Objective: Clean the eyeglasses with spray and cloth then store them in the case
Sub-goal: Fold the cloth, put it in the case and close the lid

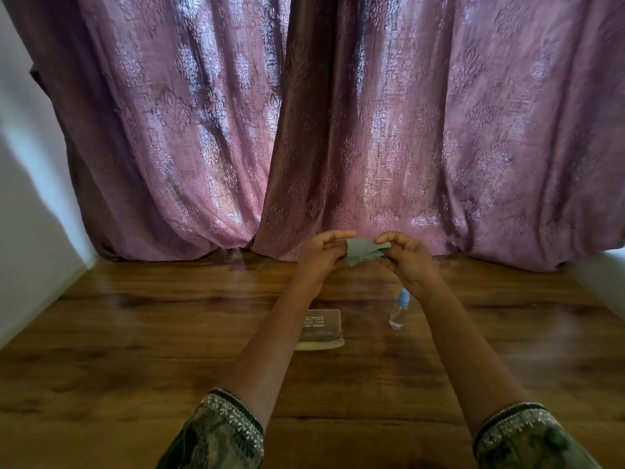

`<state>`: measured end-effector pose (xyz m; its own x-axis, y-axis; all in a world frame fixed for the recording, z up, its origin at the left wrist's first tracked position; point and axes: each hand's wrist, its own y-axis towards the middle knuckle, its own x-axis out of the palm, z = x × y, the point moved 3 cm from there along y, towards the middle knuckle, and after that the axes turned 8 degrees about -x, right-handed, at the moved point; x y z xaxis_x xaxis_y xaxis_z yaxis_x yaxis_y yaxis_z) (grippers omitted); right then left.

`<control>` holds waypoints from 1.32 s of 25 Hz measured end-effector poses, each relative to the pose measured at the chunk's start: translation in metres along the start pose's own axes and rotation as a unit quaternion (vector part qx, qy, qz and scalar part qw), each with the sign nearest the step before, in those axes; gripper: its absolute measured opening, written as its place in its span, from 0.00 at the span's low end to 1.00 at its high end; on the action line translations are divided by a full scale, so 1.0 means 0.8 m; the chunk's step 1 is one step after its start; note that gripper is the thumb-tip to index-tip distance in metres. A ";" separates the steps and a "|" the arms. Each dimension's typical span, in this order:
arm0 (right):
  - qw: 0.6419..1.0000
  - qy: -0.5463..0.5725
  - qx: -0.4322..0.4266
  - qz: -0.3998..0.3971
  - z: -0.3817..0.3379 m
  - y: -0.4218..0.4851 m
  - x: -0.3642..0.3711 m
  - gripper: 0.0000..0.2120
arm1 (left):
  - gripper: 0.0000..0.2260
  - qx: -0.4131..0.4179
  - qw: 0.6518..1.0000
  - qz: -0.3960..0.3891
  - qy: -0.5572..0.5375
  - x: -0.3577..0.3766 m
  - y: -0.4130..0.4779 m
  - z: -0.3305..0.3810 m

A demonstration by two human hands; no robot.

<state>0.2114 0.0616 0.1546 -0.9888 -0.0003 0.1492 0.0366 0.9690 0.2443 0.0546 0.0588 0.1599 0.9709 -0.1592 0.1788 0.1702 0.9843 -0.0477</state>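
Where the wood-grain worktop (135,333) meets the back of the room, a mauve patterned curtain (338,113) hangs in heavy folds down to its far edge, with pale wall (30,198) at the left and a further pale strip at the right edge. Both arms extend forward above the worktop, each with an embroidered dark sleeve (216,431) at the bottom of the view. The left hand (319,253) and the right hand (406,255) are raised near the curtain, close together, both closed on a grey-green cleaning cloth (363,252) bunched between them. The eyeglasses cannot be made out clearly; only a small dark sliver shows at the cloth's right edge, and the cloth and fingers hide the rest. On the worktop below the hands lies the open glasses case (321,330), partly covered by the left forearm; its printed label is too blurred to read. Just right of it stands a small clear spray bottle (399,309) with a blue top, its top partly behind the right wrist.
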 end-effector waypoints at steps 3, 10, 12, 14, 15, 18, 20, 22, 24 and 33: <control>1.000 -0.012 -0.025 -0.008 0.000 0.003 -0.002 0.15 | 0.13 -0.059 0.994 -0.021 -0.086 0.002 0.000 -0.002; 0.994 -0.074 -0.080 -0.021 0.003 0.007 0.001 0.20 | 0.01 -0.113 0.989 -0.002 -0.095 0.003 0.001 -0.010; 0.998 -0.042 -0.046 -0.004 0.004 0.008 0.002 0.18 | 0.02 -0.108 0.992 0.018 -0.061 0.000 0.002 -0.010; 1.000 0.011 0.023 0.016 0.007 0.007 0.004 0.13 | 0.04 -0.096 0.994 0.029 -0.043 0.000 0.004 -0.011; 0.998 0.025 0.055 0.012 0.007 0.005 0.006 0.10 | 0.07 -0.087 0.995 0.033 -0.033 0.000 0.005 -0.010; 0.993 -0.018 0.106 -0.043 0.014 0.002 0.006 0.05 | 0.11 -0.057 0.998 0.035 -0.014 0.001 0.006 -0.009; 0.993 -0.027 0.113 -0.029 0.016 0.002 0.005 0.01 | 0.11 -0.040 0.998 0.038 -0.015 0.001 0.007 -0.008; 0.994 -0.007 0.110 0.019 0.015 0.002 0.003 0.02 | 0.11 -0.025 0.998 0.053 -0.012 -0.001 0.007 -0.009; 0.994 0.007 0.101 0.048 0.014 0.002 0.003 0.02 | 0.10 -0.021 0.997 0.070 -0.008 -0.004 0.009 -0.010; 0.987 0.086 0.098 0.092 0.010 0.001 0.021 0.03 | 0.11 -0.055 0.994 0.085 -0.044 -0.025 0.017 -0.014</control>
<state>0.1933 0.0646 0.1496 -0.9279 0.1548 0.3393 0.1681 0.9857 0.0102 0.0391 0.0742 0.1444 0.9695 0.0215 0.2440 0.0264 0.9812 -0.1914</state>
